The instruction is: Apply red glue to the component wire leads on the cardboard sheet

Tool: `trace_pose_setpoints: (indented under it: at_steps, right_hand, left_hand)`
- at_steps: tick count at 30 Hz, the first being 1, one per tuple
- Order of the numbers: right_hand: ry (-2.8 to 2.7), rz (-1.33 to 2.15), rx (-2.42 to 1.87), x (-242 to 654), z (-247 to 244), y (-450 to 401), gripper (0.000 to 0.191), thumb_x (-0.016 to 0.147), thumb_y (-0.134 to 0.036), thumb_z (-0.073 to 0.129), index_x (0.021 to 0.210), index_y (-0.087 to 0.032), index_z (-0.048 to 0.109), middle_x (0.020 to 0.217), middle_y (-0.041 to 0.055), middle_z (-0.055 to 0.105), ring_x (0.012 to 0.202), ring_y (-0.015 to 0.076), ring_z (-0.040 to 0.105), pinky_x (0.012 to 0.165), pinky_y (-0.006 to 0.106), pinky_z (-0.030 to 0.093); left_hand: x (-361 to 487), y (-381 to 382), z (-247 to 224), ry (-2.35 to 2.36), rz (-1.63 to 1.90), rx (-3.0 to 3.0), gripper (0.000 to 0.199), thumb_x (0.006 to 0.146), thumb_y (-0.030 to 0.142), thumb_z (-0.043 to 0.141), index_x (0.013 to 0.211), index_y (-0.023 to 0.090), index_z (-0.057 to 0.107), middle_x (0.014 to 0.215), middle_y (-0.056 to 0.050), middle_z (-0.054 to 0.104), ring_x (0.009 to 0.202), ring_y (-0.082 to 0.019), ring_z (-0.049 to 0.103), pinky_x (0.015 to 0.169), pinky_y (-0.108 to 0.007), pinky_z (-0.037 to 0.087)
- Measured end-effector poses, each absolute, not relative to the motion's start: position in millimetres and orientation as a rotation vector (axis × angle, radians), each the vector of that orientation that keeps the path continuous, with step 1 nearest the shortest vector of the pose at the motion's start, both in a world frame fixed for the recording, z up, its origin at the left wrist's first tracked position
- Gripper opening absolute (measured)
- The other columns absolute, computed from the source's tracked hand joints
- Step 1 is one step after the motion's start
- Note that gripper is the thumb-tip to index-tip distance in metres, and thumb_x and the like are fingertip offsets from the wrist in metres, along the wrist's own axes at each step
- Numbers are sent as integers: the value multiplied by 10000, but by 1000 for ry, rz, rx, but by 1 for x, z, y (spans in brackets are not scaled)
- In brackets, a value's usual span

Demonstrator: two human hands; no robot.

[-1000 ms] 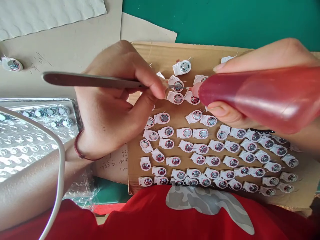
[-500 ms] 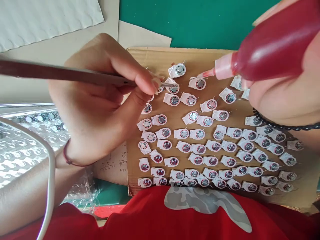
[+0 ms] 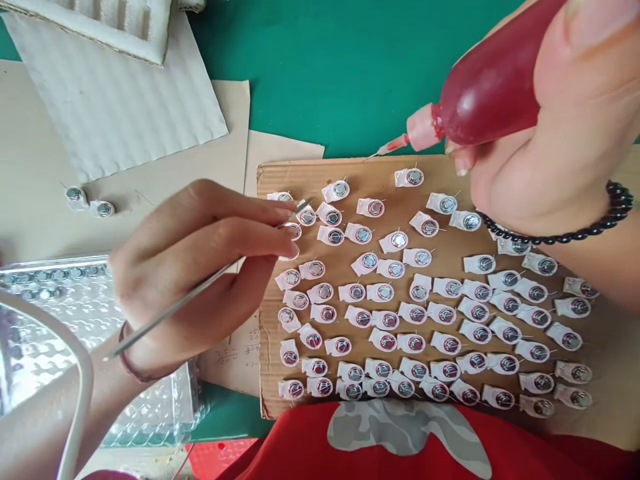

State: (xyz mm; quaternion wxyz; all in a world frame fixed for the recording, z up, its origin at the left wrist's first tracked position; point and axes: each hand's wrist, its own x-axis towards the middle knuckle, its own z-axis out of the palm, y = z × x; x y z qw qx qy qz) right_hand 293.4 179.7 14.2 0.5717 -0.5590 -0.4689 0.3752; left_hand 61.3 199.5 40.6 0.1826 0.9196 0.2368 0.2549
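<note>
My left hand (image 3: 200, 260) grips a slim pointed metal tool that looks like tweezers (image 3: 163, 319), slanting up to the right. Its tip lies over or beside one of the small round silver parts (image 3: 307, 215); contact is unclear. In my right hand (image 3: 560, 147) is a soft squeeze bottle (image 3: 493, 83) of red liquid with a fine needle nozzle (image 3: 393, 145). The needle's end is near the far edge of the cardboard sheet (image 3: 295, 175), apart from the parts. Many such parts, with white tabs and thin wires, lie across the sheet.
Two more parts (image 3: 103, 209) lie on brown card at the left. A clear plastic tray (image 3: 145, 413) with round parts is under my left forearm, crossed by a white cable (image 3: 83, 400). White moulded sheets (image 3: 135, 100) lie at the upper left on the green tabletop (image 3: 350, 73).
My right hand has drawn the needle off a part towards the sheet's far edge. The tool in my left hand has tilted, its tip leaving one part for another at its left. The view has shifted.
</note>
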Motion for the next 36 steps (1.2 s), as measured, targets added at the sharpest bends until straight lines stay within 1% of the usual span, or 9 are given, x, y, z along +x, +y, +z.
trace_pose_setpoints:
  at_steps: [2,4,7,9,11,14,23,30,36]
  right_hand:
    - [-1096,729,-1206,290,15,180,592,699,-703,282,579,-142,431,561,-7,473,563,101,560,404,209,353]
    - [-1080,736,-1121,287,14,182,549,711,-660,356,555,-140,443,520,-8,468,527,118,563,341,210,326]
    - [-1062,726,-955,287,13,186,410,732,-425,560,501,-120,411,463,-25,433,462,79,535,311,166,334]
    - [-1093,722,-903,290,12,190,320,738,-282,590,522,-105,433,488,-24,455,444,37,507,336,137,348]
    - [-1122,735,-930,294,11,192,264,756,-236,568,555,-101,462,524,-19,495,426,11,477,353,128,355]
    - [-1156,735,-963,299,9,196,226,756,-248,566,584,-122,489,554,-21,536,416,11,459,356,139,359]
    - [-1167,720,-1065,292,8,205,259,763,-336,554,582,-157,505,561,-28,551,436,39,477,396,185,396]
    - [-1191,701,-1050,286,10,207,285,763,-309,555,552,-138,469,529,-27,509,412,20,451,323,175,273]
    - [-1230,807,-1146,277,4,198,239,738,-306,586,587,-153,482,570,-30,580,525,59,567,448,157,446]
  left_hand:
    - [57,197,42,681,711,2579,234,634,-62,618,757,137,613,878,-12,632,836,-87,602,724,-218,504]
    - [57,195,41,670,696,2554,227,658,-44,607,774,151,619,907,-10,628,861,-86,601,760,-210,517]
    - [64,197,32,558,637,2603,206,717,8,580,849,161,621,976,-29,614,937,-112,597,813,-217,537]
    - [72,200,24,444,613,2701,155,755,58,562,878,139,610,987,-63,611,970,-161,598,806,-269,560]
    - [78,204,16,332,658,2789,96,776,94,547,854,116,600,936,-78,619,973,-212,602,771,-324,580]
    - [83,206,11,250,725,2836,67,775,86,539,811,108,591,848,-60,632,962,-236,609,741,-339,593]
    - [81,202,10,267,705,2808,51,743,83,585,793,87,585,807,-62,641,941,-236,619,755,-322,595]
    - [83,203,5,276,672,2855,51,753,103,573,802,99,587,809,-55,640,917,-241,628,733,-330,599]
    - [82,198,3,227,617,2949,47,756,108,562,790,123,591,807,-30,627,948,-235,619,718,-297,595]
